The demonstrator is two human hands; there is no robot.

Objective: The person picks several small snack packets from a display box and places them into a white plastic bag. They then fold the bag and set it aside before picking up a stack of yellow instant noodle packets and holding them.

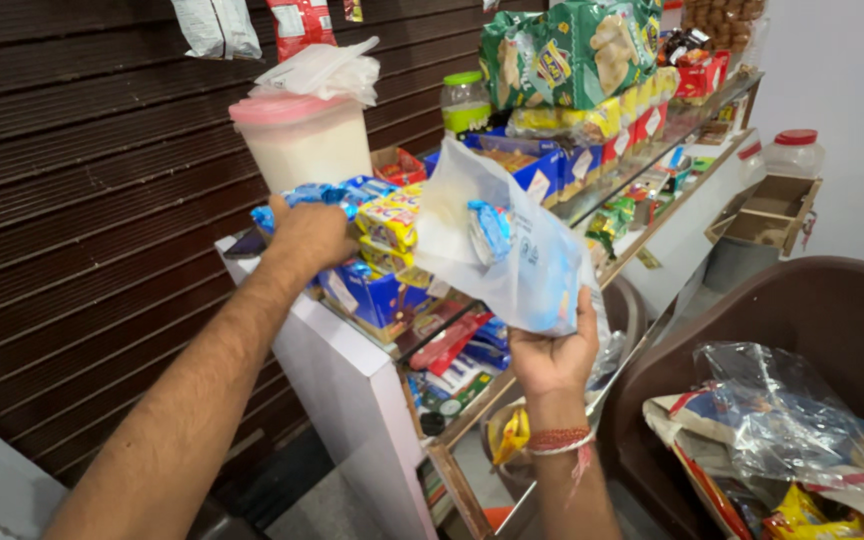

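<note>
Head camera view of a shop counter: a thin translucent plastic bag (512, 250) is held up over the counter top, a small blue packet (490, 230) showing through it. Right hand (555, 355) grips the bag's lower edge, fingers closed on the plastic. Left hand (310, 235) reaches forward, well apart from the right, fingers curled over a heap of blue and yellow snack packets (387, 215) on the white counter (352, 380). Behind the heap stands a pink-lidded tub (302, 140). A brown bin (812, 320) sits at right.

Single head-worn view, looking forward and slightly down from close range; shop counter (352, 390) centre, shutter (72, 200) left, brown bin (802, 310) near right
</note>
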